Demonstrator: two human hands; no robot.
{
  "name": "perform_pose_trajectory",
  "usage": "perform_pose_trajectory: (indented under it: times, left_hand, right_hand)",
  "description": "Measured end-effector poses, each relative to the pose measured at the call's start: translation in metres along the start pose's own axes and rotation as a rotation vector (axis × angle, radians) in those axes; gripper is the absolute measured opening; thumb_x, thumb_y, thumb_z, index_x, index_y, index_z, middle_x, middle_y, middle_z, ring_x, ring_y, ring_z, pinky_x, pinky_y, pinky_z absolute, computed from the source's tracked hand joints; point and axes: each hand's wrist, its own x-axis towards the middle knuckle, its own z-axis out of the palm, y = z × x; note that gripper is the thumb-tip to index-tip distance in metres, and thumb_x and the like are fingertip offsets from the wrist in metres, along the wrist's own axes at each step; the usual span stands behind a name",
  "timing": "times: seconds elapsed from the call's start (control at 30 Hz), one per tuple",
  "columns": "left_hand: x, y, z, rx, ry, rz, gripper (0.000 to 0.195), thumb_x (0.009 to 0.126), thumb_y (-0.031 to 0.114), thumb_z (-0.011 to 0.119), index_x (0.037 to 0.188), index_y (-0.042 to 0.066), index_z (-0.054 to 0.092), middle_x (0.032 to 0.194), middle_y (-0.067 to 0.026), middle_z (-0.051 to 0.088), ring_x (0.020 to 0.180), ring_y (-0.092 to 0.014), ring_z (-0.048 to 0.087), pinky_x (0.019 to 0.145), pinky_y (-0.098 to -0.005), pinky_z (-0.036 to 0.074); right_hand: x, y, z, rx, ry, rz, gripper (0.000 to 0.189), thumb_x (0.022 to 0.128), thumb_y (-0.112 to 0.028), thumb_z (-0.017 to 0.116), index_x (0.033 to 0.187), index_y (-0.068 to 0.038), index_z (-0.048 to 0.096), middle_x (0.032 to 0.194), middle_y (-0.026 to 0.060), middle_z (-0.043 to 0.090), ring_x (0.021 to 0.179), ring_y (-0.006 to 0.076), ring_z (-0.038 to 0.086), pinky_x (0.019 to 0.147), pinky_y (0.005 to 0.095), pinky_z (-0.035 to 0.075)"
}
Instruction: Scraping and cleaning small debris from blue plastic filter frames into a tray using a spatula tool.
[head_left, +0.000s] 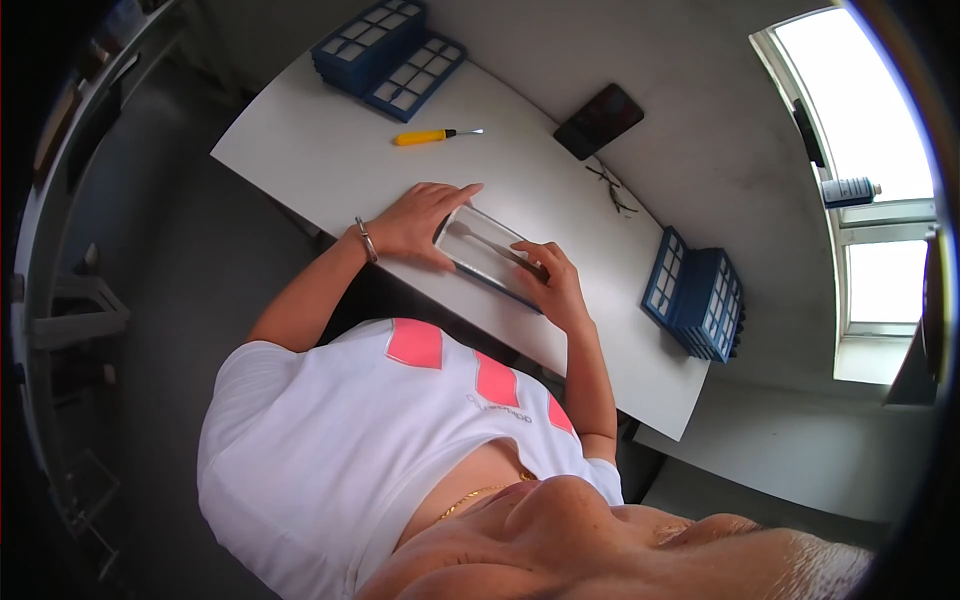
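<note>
My left hand (420, 229), with a metal bangle at the wrist, spans the far-left end of a shallow rectangular panel (487, 240). Its thumb lies along the near edge and its fingers reach past the far corner. The panel has a pale, shiny rim and a blue lower edge, and lies near the table's front edge. In my right hand (556, 281) is a slim tool (499, 247) with a dark handle and a widened tip, its exact kind unclear. The tool lies over the panel's face, tip towards my left hand. My right hand covers the panel's right end.
Blue-framed filter panels with white cells are stacked at the table's left end (405, 56) and right end (697, 296). A yellow-handled screwdriver (435, 137) lies beyond my left hand. Near the wall are a black smartphone (600, 121) and thin dark strips (615, 191). A bottle (847, 192) is by the window.
</note>
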Motion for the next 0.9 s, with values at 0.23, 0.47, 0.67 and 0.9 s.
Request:
perform_pose_trajectory:
  times: [0.23, 0.47, 0.67, 0.9]
  left_hand:
    - [0.000, -0.001, -0.003, -0.039, 0.011, 0.039, 0.124, 0.053, 0.049, 0.085, 0.151, 0.014, 0.016, 0.132, -0.0111, 0.049, 0.125, -0.029, 0.043, 0.109, -0.0424, 0.028]
    - [0.000, -0.001, -0.002, -0.050, 0.028, 0.045, 0.125, 0.054, 0.049, 0.085, 0.151, 0.014, 0.014, 0.130, -0.0112, 0.050, 0.124, -0.029, 0.044, 0.108, -0.0429, 0.029]
    - [0.000, 0.000, -0.003, -0.045, 0.051, 0.049, 0.120, 0.056, 0.047, 0.083, 0.150, 0.014, 0.017, 0.124, -0.0142, 0.054, 0.121, -0.029, 0.047, 0.109, -0.0414, 0.028]
    - [0.000, 0.003, -0.006, -0.045, 0.005, 0.038, 0.122, 0.054, 0.048, 0.085, 0.151, 0.016, 0.017, 0.127, -0.0099, 0.052, 0.121, -0.028, 0.047, 0.107, -0.0422, 0.029]
  right_hand:
    - [0.011, 0.009, 0.010, -0.103, 0.087, -0.021, 0.027, 0.086, -0.003, 0.062, 0.110, -0.013, 0.069, 0.082, 0.0083, 0.059, 0.069, 0.0198, 0.056, 0.064, 0.0308, 0.047]
    - [0.011, -0.013, 0.014, -0.061, 0.036, 0.018, 0.026, 0.086, -0.003, 0.063, 0.109, -0.013, 0.070, 0.079, 0.0076, 0.059, 0.066, 0.0198, 0.056, 0.064, 0.0314, 0.047]
    - [0.017, -0.003, 0.012, -0.141, 0.082, 0.026, 0.029, 0.086, -0.003, 0.063, 0.111, -0.015, 0.070, 0.079, 0.0068, 0.058, 0.066, 0.0198, 0.057, 0.063, 0.0321, 0.048]
    - [0.007, 0.000, 0.009, -0.114, 0.001, 0.000, 0.028, 0.087, -0.004, 0.061, 0.110, -0.015, 0.070, 0.076, 0.0074, 0.057, 0.065, 0.0203, 0.057, 0.061, 0.0326, 0.047]
